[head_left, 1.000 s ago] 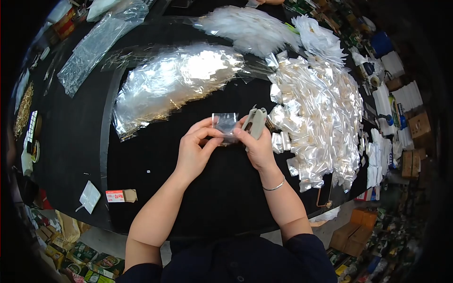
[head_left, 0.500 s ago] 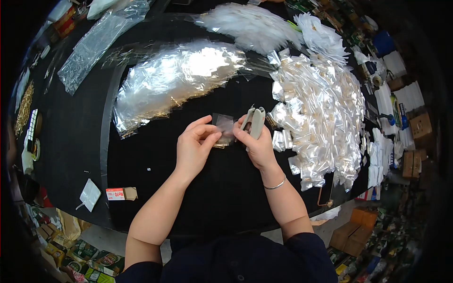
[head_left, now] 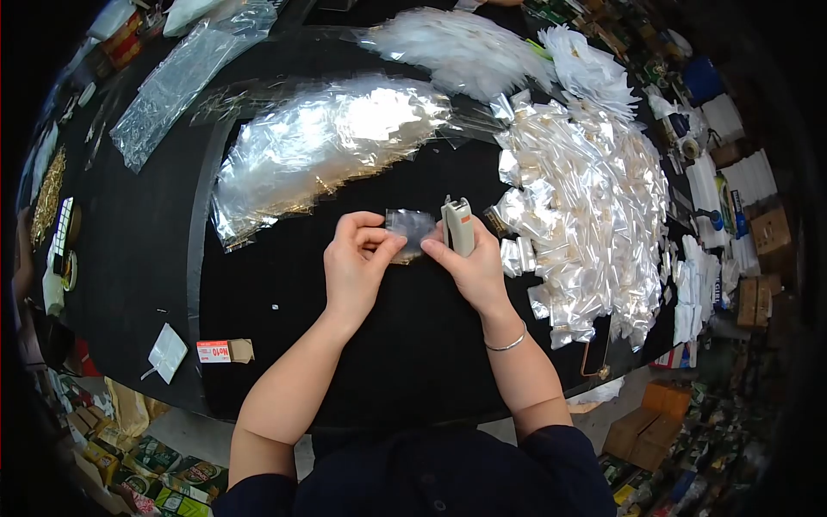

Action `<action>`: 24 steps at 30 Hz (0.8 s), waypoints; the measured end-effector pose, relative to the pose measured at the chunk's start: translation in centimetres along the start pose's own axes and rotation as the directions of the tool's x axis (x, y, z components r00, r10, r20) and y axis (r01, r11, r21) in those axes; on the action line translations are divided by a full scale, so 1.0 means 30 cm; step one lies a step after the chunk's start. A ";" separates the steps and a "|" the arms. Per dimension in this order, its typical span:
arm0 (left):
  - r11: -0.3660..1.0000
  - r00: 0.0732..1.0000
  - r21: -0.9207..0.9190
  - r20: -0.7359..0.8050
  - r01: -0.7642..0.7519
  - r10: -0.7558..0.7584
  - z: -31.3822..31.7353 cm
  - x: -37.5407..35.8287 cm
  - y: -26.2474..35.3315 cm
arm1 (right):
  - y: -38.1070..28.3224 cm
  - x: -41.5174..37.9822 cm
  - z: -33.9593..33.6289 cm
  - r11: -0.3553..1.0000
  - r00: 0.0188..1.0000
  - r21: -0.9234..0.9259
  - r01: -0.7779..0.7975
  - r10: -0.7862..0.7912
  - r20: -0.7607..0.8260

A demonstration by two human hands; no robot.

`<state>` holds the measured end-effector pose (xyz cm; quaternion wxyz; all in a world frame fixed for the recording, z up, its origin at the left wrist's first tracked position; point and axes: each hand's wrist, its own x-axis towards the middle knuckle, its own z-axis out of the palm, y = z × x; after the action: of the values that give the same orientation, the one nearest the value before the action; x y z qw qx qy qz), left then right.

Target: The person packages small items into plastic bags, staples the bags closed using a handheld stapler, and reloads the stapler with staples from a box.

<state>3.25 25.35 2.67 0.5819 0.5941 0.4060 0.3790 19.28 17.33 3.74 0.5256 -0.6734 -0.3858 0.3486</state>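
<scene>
Between my hands is a small clear plastic bag, with something gold-coloured near its lower edge. My left hand pinches the bag's left side between thumb and fingers. A light grey stapler with an orange mark stands upright in my right hand, whose thumb and fingertips touch the bag's right side. Beyond my hands lies a fanned row of clear bags with gold-coloured lower edges. A big heap of folded, shiny packets spreads to the right of my right hand.
A red and white staple box and a white square object lie at the left on the black table. Plastic sheeting and more clear bags lie at the back. Cardboard boxes stand on the floor at right.
The stapler has turned in my right hand, from tilted with its arms spread to more upright and closed. Both hands still hold the small bag, which has turned slightly.
</scene>
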 end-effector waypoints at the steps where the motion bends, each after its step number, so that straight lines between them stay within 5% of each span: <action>1: 0.994 0.999 0.105 -0.038 -0.017 0.022 0.000 -0.003 0.012 | 0.003 0.001 0.007 1.000 1.000 0.023 0.004 -0.003 -0.016; 6: 0.943 0.999 0.333 0.034 0.014 -0.027 -0.031 -0.011 -0.016 | 0.010 0.003 0.031 0.997 0.998 0.066 0.032 -0.029 -0.053; 9: 0.988 0.990 0.071 0.055 -0.136 0.132 -0.005 -0.015 -0.031 | -0.004 -0.005 0.047 0.997 0.998 0.056 0.048 -0.045 -0.044; 12: 0.993 0.994 0.042 0.021 -0.108 0.107 0.002 -0.021 -0.022 | -0.020 -0.011 0.053 0.997 0.998 0.040 0.060 -0.059 -0.032; 15: 0.997 0.997 0.006 -0.003 -0.083 0.083 0.004 -0.015 -0.025 | -0.023 -0.005 0.038 0.951 0.984 0.265 -0.160 0.173 -0.027; 18: 0.998 0.998 -0.036 -0.012 -0.056 0.055 0.006 -0.011 -0.032 | -0.021 -0.003 0.037 0.936 0.983 0.310 -0.169 0.185 -0.021; 21: 0.891 0.949 0.326 0.104 -0.317 0.299 -0.010 -0.008 -0.021 | -0.006 -0.006 0.040 0.970 0.992 0.228 -0.079 0.100 -0.081; 24: 0.840 0.920 0.374 0.147 -0.392 0.363 -0.010 -0.010 -0.028 | -0.004 -0.001 0.051 0.994 0.979 -0.002 0.108 -0.107 -0.175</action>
<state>2.83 25.19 1.86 0.3772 0.7807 0.3284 0.3748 17.93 17.99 3.54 0.5779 -0.6775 -0.3729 0.2606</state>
